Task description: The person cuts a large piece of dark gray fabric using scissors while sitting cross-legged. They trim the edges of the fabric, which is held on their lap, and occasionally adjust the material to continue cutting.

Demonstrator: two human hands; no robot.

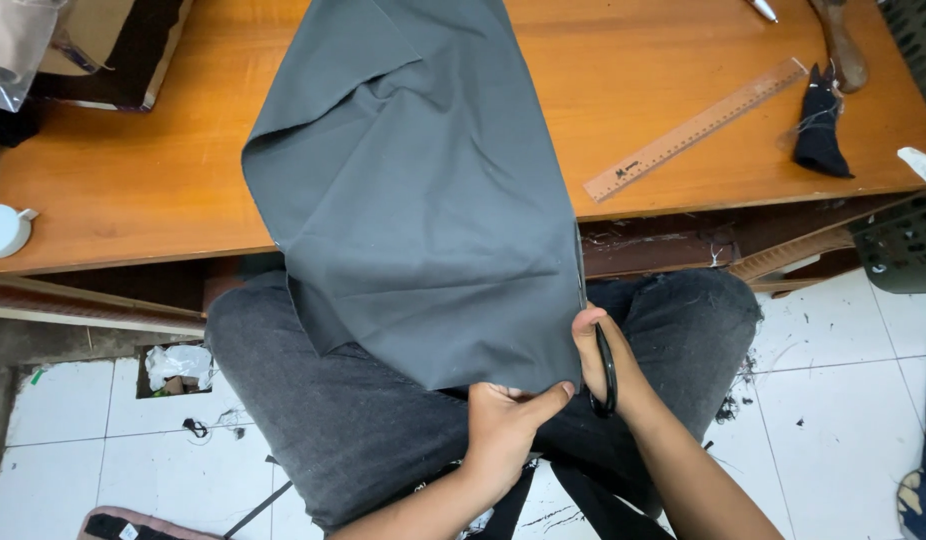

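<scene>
Head view: grey cloth (423,200) draped off the table (133,180), bottom corner pinched by left hand (505,425), black scissors (607,372) gripped in right hand (605,355) at its right edge.

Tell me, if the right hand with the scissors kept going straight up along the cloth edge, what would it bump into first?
The right hand points its scissors up along the right edge of the grey cloth. Going straight on, it would probably meet the table edge first, though depth is hard to judge.
</scene>
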